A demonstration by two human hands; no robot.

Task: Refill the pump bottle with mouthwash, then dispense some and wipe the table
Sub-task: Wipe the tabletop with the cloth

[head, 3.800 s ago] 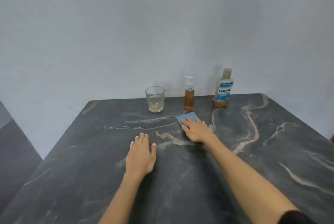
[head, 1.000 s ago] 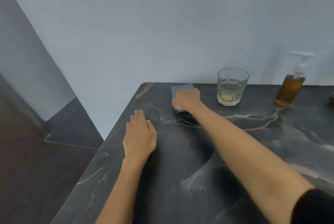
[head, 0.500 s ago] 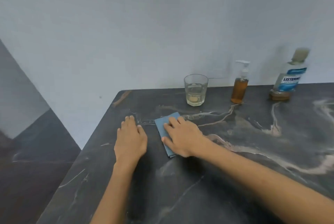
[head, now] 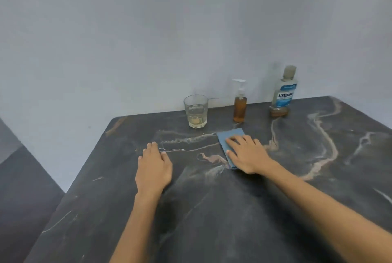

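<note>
Glass [head: 196, 112], pump bottle [head: 240, 105], mouthwash bottle [head: 283, 93] behind cloth [head: 228, 142]; both hands' fingers flat.

Blue cloth [head: 230, 135] on dark, pale-veined table [head: 275, 209]; pump bottle [head: 240, 110] seemingly amber.

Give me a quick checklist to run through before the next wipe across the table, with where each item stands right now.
1. Right hand flat on the blue cloth: ok.
2. Left hand resting on the table, off the cloth: ok.
3. Glass upright beyond the cloth, not touching it: ok.
4. Pump bottle upright, but just behind the cloth's far edge: not ok for a forward stroke.
5. Mouthwash bottle capped and upright: ok.
6. Wet patches left on the veined surface: cannot tell.
</note>
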